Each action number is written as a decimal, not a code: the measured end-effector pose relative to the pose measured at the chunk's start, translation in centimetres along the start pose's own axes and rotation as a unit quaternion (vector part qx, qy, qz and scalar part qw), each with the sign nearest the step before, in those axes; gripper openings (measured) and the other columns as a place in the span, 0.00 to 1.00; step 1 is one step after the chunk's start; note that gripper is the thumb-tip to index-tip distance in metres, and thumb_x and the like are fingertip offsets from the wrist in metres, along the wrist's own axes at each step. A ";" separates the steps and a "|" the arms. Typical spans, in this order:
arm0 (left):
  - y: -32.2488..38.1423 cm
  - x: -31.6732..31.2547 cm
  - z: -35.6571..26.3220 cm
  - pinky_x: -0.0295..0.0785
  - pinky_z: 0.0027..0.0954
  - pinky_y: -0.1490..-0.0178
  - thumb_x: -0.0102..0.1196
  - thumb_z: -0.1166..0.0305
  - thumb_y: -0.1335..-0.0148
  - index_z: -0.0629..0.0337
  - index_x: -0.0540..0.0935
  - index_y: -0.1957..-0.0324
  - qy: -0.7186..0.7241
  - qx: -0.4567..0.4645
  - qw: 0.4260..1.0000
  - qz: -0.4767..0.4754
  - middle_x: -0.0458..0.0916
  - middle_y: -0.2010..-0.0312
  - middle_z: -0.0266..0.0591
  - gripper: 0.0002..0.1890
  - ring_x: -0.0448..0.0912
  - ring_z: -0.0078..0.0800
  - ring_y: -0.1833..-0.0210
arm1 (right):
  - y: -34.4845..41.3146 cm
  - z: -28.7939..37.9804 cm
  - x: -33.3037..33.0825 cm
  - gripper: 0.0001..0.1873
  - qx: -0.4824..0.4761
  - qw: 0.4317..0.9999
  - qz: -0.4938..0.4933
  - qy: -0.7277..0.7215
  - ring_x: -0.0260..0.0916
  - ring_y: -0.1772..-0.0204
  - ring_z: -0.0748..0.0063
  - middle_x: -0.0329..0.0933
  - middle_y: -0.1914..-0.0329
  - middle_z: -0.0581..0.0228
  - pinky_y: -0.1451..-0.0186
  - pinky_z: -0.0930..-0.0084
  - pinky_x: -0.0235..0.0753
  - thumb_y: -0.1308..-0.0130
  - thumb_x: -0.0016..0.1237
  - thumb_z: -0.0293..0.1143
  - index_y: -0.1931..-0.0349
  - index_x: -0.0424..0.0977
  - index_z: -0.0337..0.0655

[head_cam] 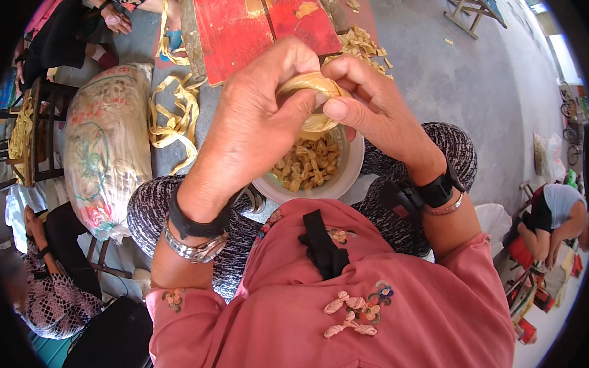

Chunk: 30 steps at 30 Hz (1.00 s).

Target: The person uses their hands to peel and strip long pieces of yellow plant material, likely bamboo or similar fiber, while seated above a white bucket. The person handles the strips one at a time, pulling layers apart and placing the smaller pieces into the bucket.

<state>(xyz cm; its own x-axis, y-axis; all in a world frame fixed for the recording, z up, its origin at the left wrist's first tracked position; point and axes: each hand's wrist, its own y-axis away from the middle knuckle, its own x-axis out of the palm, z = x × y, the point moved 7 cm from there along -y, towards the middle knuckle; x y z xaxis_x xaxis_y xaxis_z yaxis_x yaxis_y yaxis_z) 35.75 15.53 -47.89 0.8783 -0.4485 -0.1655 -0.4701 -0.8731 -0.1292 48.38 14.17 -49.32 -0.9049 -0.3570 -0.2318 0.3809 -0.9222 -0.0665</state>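
Observation:
A ring of twisted, glossy yellow strip material [319, 84] is held up between both hands, above a basin. My left hand [256, 106] grips its left side with thumb and fingers. On its right side, my right hand [370, 102] pinches it between thumb and fingertips. Below the ring, a pale round basin [350, 166] between the knees holds many short folded yellow-brown pieces [311, 163] that look wet. The hands hide part of the ring and the basin's far side.
A red-painted wooden bench top [233, 33] stands ahead, with loose short strips [360, 43] beside it. Long yellow strips [173, 120] lie on the floor at left, near a large stuffed woven sack [108, 143]. Several other people sit around; a folding wooden stool [469, 8] stands upper right.

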 end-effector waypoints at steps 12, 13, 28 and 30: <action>0.2 1.1 -0.7 0.69 0.26 0.47 0.49 0.73 0.36 0.67 0.72 0.48 0.263 -0.008 0.965 0.018 0.78 0.54 0.41 0.15 0.76 0.23 0.52 | 0.5 0.5 -0.3 0.20 0.004 0.994 -0.052 -0.101 0.70 0.68 0.83 0.69 0.69 0.69 0.70 0.83 0.76 0.30 0.38 0.45 0.54 0.68 0.35; 0.2 1.2 -0.8 0.69 0.26 0.47 0.49 0.73 0.36 0.67 0.72 0.48 0.261 0.003 0.965 0.018 0.78 0.54 0.41 0.15 0.75 0.23 0.52 | 0.6 0.1 -0.3 0.20 0.004 0.993 -0.052 -0.103 0.70 0.67 0.83 0.69 0.69 0.70 0.68 0.82 0.76 0.30 0.38 0.45 0.54 0.68 0.35; 0.4 1.2 -1.0 0.69 0.26 0.49 0.43 0.77 0.36 0.64 0.76 0.49 -0.166 0.103 0.981 -0.010 0.76 0.58 0.43 0.15 0.74 0.27 0.54 | 1.3 -2.8 2.7 0.24 0.104 0.865 0.046 -0.488 0.70 0.46 0.66 0.69 0.47 0.61 0.49 0.58 0.78 0.29 0.33 0.47 0.43 0.62 0.38; 0.4 1.4 -0.7 0.71 0.34 0.54 0.45 0.76 0.39 0.64 0.76 0.50 -0.132 0.122 0.983 -0.029 0.74 0.59 0.50 0.15 0.75 0.41 0.59 | 1.4 -2.9 2.8 0.24 0.116 0.840 0.053 -0.527 0.70 0.45 0.65 0.69 0.46 0.60 0.50 0.57 0.78 0.29 0.33 0.47 0.43 0.61 0.38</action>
<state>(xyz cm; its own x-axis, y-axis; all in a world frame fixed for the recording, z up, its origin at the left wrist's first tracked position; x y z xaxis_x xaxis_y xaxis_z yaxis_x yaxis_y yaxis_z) 36.85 14.40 -47.50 0.8661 -0.3067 -0.3948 -0.4555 -0.8096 -0.3704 46.95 12.34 -52.91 -0.5803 -0.2603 0.7717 0.5338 -0.8372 0.1190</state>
